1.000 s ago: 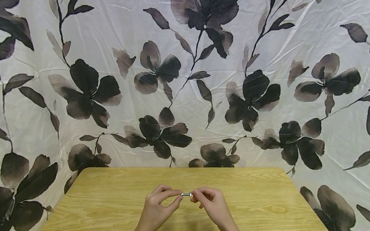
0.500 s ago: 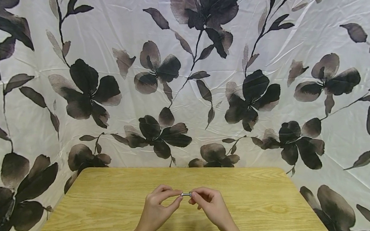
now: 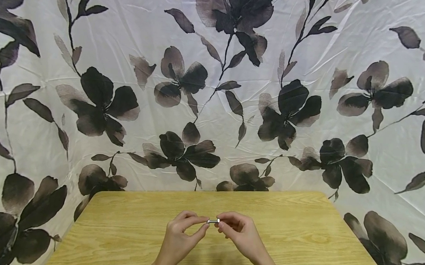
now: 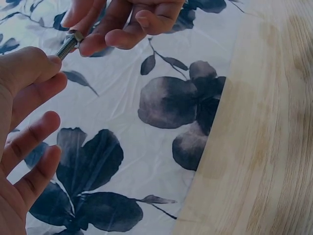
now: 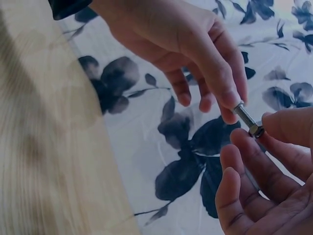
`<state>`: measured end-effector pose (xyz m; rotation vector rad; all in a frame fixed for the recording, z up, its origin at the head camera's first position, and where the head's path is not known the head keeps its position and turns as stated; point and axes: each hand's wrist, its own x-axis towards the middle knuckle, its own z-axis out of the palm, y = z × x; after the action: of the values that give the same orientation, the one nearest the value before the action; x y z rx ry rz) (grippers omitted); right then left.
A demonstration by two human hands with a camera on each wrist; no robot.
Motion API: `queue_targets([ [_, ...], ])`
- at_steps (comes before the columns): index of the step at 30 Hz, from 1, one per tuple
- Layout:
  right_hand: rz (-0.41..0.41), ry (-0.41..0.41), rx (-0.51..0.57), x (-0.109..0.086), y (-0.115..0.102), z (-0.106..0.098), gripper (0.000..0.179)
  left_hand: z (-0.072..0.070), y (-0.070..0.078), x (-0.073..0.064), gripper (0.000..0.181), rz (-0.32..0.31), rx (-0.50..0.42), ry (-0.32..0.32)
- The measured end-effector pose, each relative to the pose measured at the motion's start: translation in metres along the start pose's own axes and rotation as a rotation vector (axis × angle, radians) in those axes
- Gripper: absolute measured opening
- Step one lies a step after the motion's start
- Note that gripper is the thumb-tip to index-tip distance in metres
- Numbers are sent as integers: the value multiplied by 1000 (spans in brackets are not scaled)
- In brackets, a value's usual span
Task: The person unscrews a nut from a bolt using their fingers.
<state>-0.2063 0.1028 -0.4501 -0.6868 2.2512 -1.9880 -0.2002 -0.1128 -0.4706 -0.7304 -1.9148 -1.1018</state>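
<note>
A silver bolt point(image 5: 246, 116) with a hex nut point(image 5: 256, 130) on its threaded end is held in the air above the table. My left hand point(image 3: 179, 237) pinches the head end between thumb and index finger, which hide most of the head. At the other end, the thumb and index finger of my right hand point(image 3: 241, 236) lie on either side of the nut. In the left wrist view the threads point(image 4: 66, 47) show between the left fingertips and the nut. The other fingers of both hands are loosely bent, away from the bolt.
A light wood-grain table point(image 3: 131, 208) with rounded far corners lies beneath the hands. White cloth point(image 3: 234, 121) printed with dark flowers hangs behind it and at both sides.
My right thumb and index finger have shifted around the nut, so more of it shows now in the head view. My left hand keeps its grip on the bolt with barely any movement.
</note>
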Motion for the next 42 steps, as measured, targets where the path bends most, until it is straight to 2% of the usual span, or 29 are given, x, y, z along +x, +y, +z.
queue_targets([
  [7, 12, 28, -14, 0, 0, 2, 23, 1, -1, 2, 28, 49, -20, 10],
  [12, 1, 41, -13, 0, -2, 2, 21, 1, -1, 2, 28, 46, -18, 14],
  [18, -49, 36, -15, -1, -1, 2, 19, 0, 0, 2, 27, 39, -15, 13],
  [23, -76, 34, -17, -1, 0, 1, 23, 0, 0, 2, 28, 44, -8, 21],
  [27, -5, 61, -27, 0, -1, 1, 26, 0, 0, 2, 28, 57, -9, 31],
  [32, 92, 73, -48, 1, -2, 1, 31, 0, 1, 2, 28, 43, -14, 25],
  [36, 106, 47, -43, 1, -1, 0, 32, 0, 2, 1, 27, 24, -21, 11],
  [42, 94, 26, -25, 1, 0, -1, 30, 1, 1, 2, 27, 48, -30, 18],
])
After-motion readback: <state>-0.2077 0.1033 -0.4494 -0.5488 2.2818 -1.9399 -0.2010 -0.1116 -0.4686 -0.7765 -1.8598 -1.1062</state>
